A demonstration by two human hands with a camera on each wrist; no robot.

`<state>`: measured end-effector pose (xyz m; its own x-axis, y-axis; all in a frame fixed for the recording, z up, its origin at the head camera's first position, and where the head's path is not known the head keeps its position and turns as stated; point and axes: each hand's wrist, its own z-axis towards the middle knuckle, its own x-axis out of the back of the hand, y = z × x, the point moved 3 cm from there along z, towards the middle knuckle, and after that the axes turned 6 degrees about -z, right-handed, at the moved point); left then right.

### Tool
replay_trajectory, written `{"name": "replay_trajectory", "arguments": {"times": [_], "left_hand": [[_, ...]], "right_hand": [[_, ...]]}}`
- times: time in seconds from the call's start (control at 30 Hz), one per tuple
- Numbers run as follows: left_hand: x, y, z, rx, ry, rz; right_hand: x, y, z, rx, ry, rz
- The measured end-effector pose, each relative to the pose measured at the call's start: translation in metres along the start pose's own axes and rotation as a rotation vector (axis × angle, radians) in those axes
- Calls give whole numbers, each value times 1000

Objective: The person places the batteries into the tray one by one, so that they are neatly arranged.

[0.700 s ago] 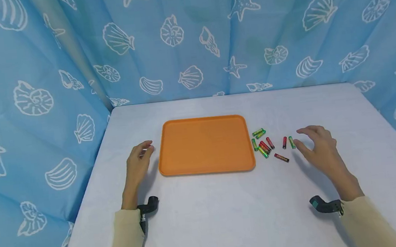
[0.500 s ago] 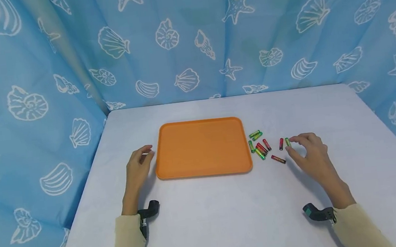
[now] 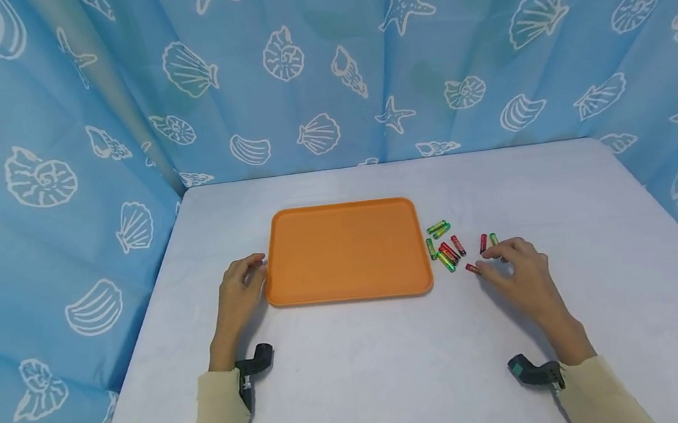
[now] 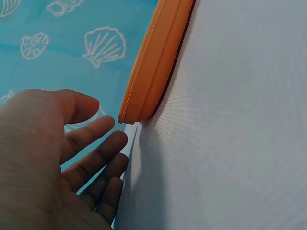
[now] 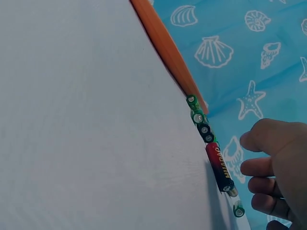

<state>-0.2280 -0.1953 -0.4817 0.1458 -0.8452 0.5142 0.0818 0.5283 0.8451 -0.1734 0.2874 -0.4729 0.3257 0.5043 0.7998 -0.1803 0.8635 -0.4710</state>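
Observation:
My right hand is over the right side of the table, fingers loosely bent and nothing in its grasp. Its thumb and fingertips are close to a red-and-black battery that lies on the cloth, and they partly cover it in the head view. Just beyond the fingers are another red battery and a green battery. On the other side, my left hand hovers by the left edge of an orange tray, relaxed and holding nothing, fingertips right at the rim.
Several green and red batteries lie in a loose group by the tray's right edge. White cloth covers the table. A blue curtain with shell prints hangs behind and on both sides.
My right hand has moved left and nearer to me, from beside the green battery to the red-and-black one. My left hand has stayed almost in place by the tray.

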Motion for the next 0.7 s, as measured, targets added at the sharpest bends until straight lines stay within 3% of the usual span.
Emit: {"name": "replay_trajectory", "arguments": {"times": [0.7], "left_hand": [[-1,-1,-4,-19,-33,46]], "right_hand": [[-9,5,-9,25,-21,-34]]}}
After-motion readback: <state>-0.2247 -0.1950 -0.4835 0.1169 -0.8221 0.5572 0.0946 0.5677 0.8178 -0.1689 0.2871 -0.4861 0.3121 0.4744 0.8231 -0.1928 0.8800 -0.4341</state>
